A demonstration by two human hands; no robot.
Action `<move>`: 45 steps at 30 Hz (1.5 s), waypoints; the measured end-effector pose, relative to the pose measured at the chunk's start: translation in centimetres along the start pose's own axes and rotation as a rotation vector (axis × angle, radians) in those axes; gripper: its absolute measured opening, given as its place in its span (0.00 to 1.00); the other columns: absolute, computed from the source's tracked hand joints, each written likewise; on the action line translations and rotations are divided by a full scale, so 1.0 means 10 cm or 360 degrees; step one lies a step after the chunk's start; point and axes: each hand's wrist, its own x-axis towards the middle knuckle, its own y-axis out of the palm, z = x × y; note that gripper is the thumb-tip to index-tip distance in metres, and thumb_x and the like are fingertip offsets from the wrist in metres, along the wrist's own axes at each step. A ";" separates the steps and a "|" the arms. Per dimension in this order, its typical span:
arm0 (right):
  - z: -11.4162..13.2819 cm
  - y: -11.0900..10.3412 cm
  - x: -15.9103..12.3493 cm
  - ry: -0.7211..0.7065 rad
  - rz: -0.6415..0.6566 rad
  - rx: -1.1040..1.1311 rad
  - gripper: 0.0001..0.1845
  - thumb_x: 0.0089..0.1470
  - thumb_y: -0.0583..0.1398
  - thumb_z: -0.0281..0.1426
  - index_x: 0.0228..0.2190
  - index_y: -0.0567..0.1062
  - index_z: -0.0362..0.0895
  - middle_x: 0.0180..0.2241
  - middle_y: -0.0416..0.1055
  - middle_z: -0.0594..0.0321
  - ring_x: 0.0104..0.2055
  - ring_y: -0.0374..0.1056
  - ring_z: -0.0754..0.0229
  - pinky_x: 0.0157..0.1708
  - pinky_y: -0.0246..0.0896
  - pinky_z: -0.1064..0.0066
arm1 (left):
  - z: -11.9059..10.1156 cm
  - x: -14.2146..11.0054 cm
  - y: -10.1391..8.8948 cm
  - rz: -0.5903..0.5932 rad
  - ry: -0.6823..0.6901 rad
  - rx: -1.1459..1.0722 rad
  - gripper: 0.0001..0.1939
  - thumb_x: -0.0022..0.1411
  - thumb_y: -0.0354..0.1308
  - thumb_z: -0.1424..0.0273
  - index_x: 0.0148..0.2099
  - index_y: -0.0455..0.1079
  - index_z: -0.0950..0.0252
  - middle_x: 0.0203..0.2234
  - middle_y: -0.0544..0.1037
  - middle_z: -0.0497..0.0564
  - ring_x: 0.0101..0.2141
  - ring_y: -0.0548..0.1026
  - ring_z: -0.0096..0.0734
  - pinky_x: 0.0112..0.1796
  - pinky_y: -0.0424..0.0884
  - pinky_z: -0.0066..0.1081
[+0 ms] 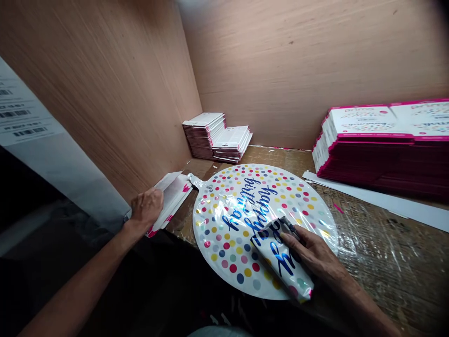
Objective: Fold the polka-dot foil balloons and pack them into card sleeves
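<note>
2 hands work at the near edge of the counter [382, 262]. The right hand [315, 255], at 4 o'clock, grasps a folded strip of printed foil [282, 257], its fingers curled over the top; the strip shows blue script and coloured dots and lies across the lower edge of a round foil balloon [242, 234]. The balloon lies flat at the middle of the view, white with multicoloured dots and blue "happy birthday" lettering. Its silver neck tab [195, 180] points to 10 o'clock, just beside a white sleeve [172, 201] with pink marks. The left hand [147, 209], at 9 o'clock, pinches that sleeve at its edge.

Farther out, a white strip of card [372, 196] lies on the counter at 2 o'clock, touching the base of a large pink-edged stack of packaged cards [379, 145]. At 12 o'clock, 2 smaller stacks of packaged cards [210, 138] sit against wooden panels [298, 70]. A sheet with barcode labels [24, 107] hangs at 9 o'clock.
</note>
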 end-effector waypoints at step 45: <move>0.44 0.14 0.11 0.0241 -0.0265 -0.0747 0.16 0.57 0.59 0.43 0.26 0.68 0.44 0.26 0.68 0.64 0.30 0.61 0.61 0.28 0.49 0.72 | -1.91 -0.35 -0.12 -0.0483 0.2000 -0.0217 0.12 0.63 0.45 0.84 0.36 0.68 0.69 0.32 0.76 0.58 0.33 0.76 0.39 0.27 0.71 0.32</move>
